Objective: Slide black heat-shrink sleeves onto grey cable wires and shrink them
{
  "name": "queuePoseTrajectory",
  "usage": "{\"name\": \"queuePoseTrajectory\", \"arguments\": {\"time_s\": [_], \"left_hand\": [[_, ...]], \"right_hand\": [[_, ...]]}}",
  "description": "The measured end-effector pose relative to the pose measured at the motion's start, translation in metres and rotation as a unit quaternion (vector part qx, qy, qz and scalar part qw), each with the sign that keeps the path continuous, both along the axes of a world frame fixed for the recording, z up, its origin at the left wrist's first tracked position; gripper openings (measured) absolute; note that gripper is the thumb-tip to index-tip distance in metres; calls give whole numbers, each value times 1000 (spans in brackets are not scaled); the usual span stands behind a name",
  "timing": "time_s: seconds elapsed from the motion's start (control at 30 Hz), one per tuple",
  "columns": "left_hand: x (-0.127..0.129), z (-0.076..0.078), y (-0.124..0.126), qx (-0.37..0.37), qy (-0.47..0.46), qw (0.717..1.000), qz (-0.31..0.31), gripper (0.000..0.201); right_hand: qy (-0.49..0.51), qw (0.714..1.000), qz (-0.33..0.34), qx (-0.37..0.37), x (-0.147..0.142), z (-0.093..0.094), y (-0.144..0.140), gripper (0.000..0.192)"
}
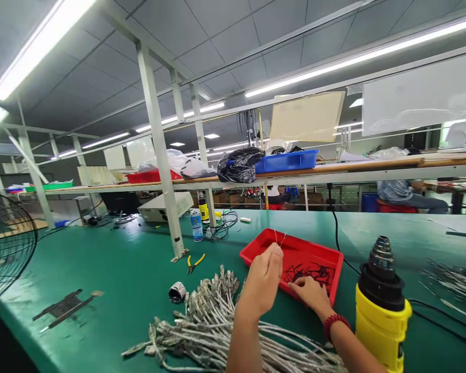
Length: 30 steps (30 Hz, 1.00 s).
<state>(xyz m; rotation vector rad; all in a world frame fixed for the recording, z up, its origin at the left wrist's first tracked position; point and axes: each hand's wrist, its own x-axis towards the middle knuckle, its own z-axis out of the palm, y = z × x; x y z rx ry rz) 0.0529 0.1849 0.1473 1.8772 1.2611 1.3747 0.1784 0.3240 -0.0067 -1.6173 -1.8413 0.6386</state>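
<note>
On the green bench [101, 259] a red tray [326, 254] holds a scatter of short black pieces [308, 270]. The right hand [308, 291] rests inside the tray, fingertips on those pieces, its grip loose. The left hand [262, 282], raised over the tray's near edge, pinches thin wire ends [278, 238] upright. A heap of grey cables [217, 321] lies just beside the tray.
</note>
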Motion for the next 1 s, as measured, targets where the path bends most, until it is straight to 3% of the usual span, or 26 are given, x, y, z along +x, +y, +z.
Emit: {"name": "queuePoseTrajectory", "arguments": {"time_s": [0.2,0.33,0.43,0.5,0.57,0.63,0.67,0.73,0.8,0.87,1.0], "left_hand": [[8,5,3,8,-9,1000,6,36],[14,4,10,21,-86,994,64,40],[23,1,10,2,-112,993,45,44],[30,0,6,-5,-121,993,1,43],[36,1,-1,4,-102,994,-27,42],[39,4,-8,19,-65,997,-34,43],[39,6,-11,22,-47,998,-40,44],[35,10,-16,8,-23,998,-61,46],[28,13,-22,-19,-8,995,-94,45],[20,16,-27,-46,12,990,-133,43],[12,20,-34,-76,75,974,-202,40]], "right_hand": [[106,993,-28,51,5,1,0,16],[222,966,-96,94,7,9,-10,25],[341,926,-106,125,5,25,-31,43],[420,892,-91,141,3,45,-51,57],[499,852,-61,149,5,73,-76,55],[666,737,-14,113,10,104,-99,41],[708,699,9,100,14,120,-110,37],[742,663,39,88,22,143,-126,34],[746,657,24,109,27,152,-137,33],[728,672,4,137,26,150,-144,32],[643,749,34,153,21,133,-153,31]]}}
